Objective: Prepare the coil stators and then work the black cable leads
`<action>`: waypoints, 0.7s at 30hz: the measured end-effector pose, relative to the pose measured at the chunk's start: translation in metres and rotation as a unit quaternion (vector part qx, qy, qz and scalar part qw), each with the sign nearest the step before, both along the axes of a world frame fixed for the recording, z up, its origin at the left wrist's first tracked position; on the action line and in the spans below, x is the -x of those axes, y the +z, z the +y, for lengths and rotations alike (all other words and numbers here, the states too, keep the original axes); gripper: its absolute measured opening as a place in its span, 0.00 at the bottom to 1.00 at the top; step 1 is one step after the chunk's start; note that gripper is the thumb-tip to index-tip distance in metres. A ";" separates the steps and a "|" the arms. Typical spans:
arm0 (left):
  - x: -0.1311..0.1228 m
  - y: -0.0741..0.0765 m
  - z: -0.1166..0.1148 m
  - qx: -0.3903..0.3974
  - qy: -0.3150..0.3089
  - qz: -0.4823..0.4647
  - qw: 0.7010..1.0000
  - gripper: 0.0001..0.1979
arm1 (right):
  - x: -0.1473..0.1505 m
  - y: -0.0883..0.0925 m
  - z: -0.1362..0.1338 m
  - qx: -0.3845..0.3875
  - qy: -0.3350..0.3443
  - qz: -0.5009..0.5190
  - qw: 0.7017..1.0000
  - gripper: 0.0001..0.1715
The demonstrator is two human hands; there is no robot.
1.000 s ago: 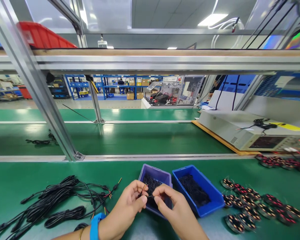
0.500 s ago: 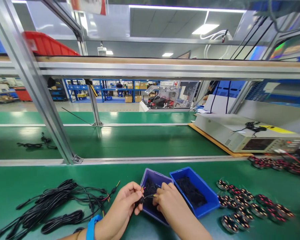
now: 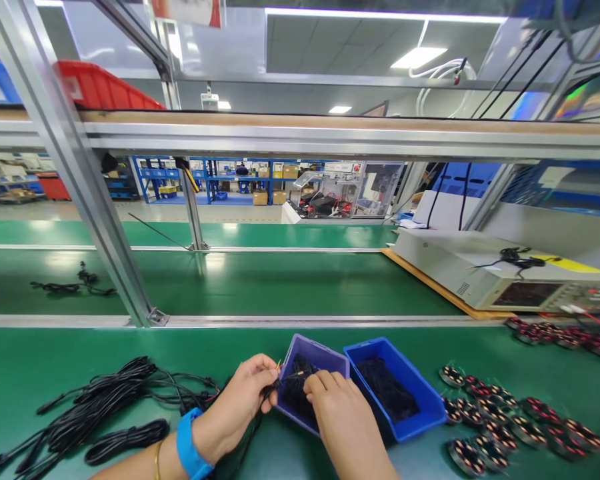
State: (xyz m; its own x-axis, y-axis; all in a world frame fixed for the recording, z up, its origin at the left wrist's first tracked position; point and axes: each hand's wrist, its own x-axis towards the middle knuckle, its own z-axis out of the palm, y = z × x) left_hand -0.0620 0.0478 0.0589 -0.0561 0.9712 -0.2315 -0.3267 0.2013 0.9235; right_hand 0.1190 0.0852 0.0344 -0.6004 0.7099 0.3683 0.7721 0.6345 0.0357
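My left hand [image 3: 254,390] is closed on a black cable [image 3: 253,432] whose stripped end splits into thin coloured wires. At that end my right hand [image 3: 336,393] pinches a wire with a pale tip between thumb and fingers. Both hands are over the near side of a purple bin [image 3: 296,341], which has dark, thin pieces inside. Touching it on the right is a blue bin [image 3: 433,419] with similar black pieces. A pile of black cables [image 3: 95,400] with coloured wire ends lies left of my left hand, along with a coiled black cable [image 3: 127,440].
Several copper-wound motor stators [image 3: 490,423] lie in rows at the right, with more stators [image 3: 545,332] behind. A grey bench instrument [image 3: 480,267] stands at the back right. A metal post [image 3: 95,193] rises at the left, and a shelf beam [image 3: 300,139] crosses above.
My view has shifted slightly, so the scene sits a little differently. My left hand has drawn slightly back, showing more of its blue wristband; both hands keep their grip on the wires.
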 end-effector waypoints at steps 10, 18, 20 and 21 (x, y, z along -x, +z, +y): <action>0.003 0.026 -0.022 0.042 -0.128 -0.006 0.991 0.09 | 0.007 -0.002 -0.003 0.091 0.041 -0.011 0.995 0.13; -0.012 0.014 -0.022 0.031 -0.086 -0.049 0.995 0.17 | -0.006 0.004 -0.011 0.139 0.067 0.162 0.975 0.13; -0.013 0.012 -0.023 0.040 -0.090 -0.039 0.994 0.17 | -0.010 0.008 -0.012 0.124 0.090 0.250 0.956 0.12; -0.013 0.012 -0.024 0.045 -0.090 -0.034 0.994 0.18 | -0.012 0.011 -0.012 0.109 0.105 0.284 0.947 0.12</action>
